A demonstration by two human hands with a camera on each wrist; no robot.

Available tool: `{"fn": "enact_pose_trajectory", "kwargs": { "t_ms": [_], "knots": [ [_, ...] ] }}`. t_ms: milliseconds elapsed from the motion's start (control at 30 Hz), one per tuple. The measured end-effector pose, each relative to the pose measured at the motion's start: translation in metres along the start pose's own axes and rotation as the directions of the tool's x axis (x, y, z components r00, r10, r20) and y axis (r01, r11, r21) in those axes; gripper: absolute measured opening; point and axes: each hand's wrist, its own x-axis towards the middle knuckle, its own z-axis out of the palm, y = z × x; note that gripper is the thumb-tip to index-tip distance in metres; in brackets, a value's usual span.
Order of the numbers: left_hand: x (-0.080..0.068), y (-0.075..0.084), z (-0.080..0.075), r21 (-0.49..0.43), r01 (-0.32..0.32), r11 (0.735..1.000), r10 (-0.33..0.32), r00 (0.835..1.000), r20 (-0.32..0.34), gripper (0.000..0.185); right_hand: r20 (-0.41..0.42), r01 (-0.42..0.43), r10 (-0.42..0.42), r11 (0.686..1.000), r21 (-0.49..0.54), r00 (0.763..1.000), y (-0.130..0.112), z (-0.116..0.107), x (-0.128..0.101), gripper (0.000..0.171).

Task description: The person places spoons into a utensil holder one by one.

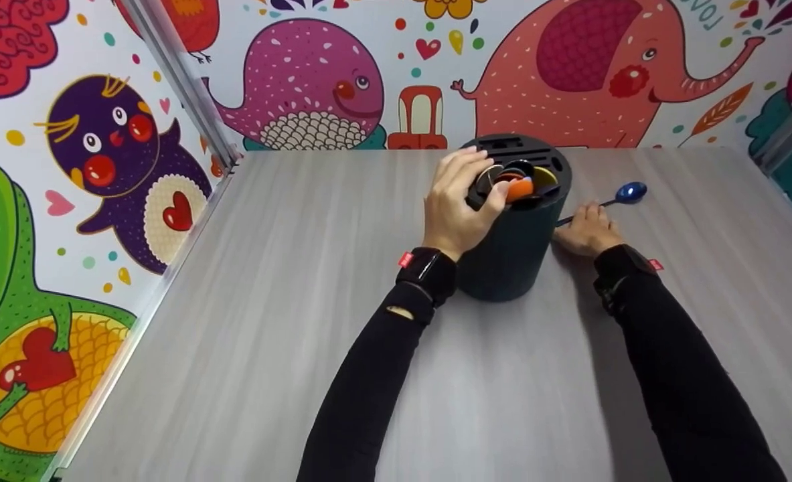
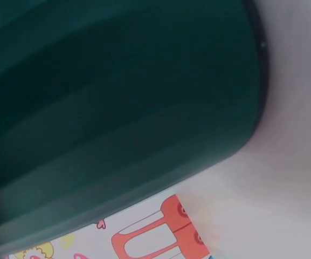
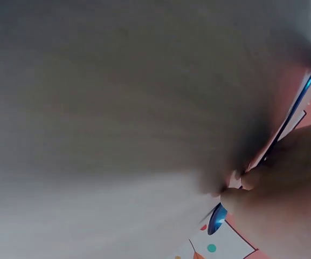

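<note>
A dark green, round utensil holder (image 1: 503, 258) with a slotted black top stands upright on the table. Several utensils, one with an orange handle (image 1: 520, 190), sit in its front opening. My left hand (image 1: 454, 204) grips the holder's top rim on the left, thumb beside the orange handle. In the left wrist view, the holder's ribbed side (image 2: 117, 108) fills most of the picture. Right of the holder, a blue spoon (image 1: 631, 193) lies on the table, its bowl pointing away to the right. My right hand (image 1: 590, 231) pinches the spoon's handle (image 3: 292, 110) low against the tabletop; the fingers partly hide it.
The grey wood-grain table (image 1: 268, 301) extends around the holder. Behind it rises a wall with cartoon animals (image 1: 570, 87), and another printed panel (image 1: 121, 167) borders the left side. Metal strips (image 1: 188, 80) run along the panel joints.
</note>
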Motion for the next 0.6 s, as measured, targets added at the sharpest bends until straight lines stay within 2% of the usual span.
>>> {"fn": "enact_pose_trajectory", "kwargs": {
  "t_ms": [100,267,400,600],
  "knots": [
    [0.0,0.0,-0.001,0.003,0.004,1.0,-0.004,1.0,0.007,0.042,-0.011,0.032,-0.032,0.999,0.003,0.999,0.001,0.0,-0.002,0.103],
    [0.0,0.002,0.0,0.003,0.015,1.0,-0.016,1.0,0.019,0.042,-0.059,0.057,-0.056,0.998,0.016,0.997,0.005,0.0,-0.008,0.077],
    [-0.001,0.001,-0.001,0.003,0.019,1.0,-0.019,1.0,0.021,0.042,-0.048,0.096,-0.096,0.995,-0.015,0.994,0.006,0.001,-0.013,0.076],
    [0.0,0.0,-0.002,0.006,0.018,1.0,-0.018,1.0,0.011,0.042,0.005,0.242,-0.242,0.967,-0.079,0.97,0.013,0.003,-0.023,0.076]
  ]
}}
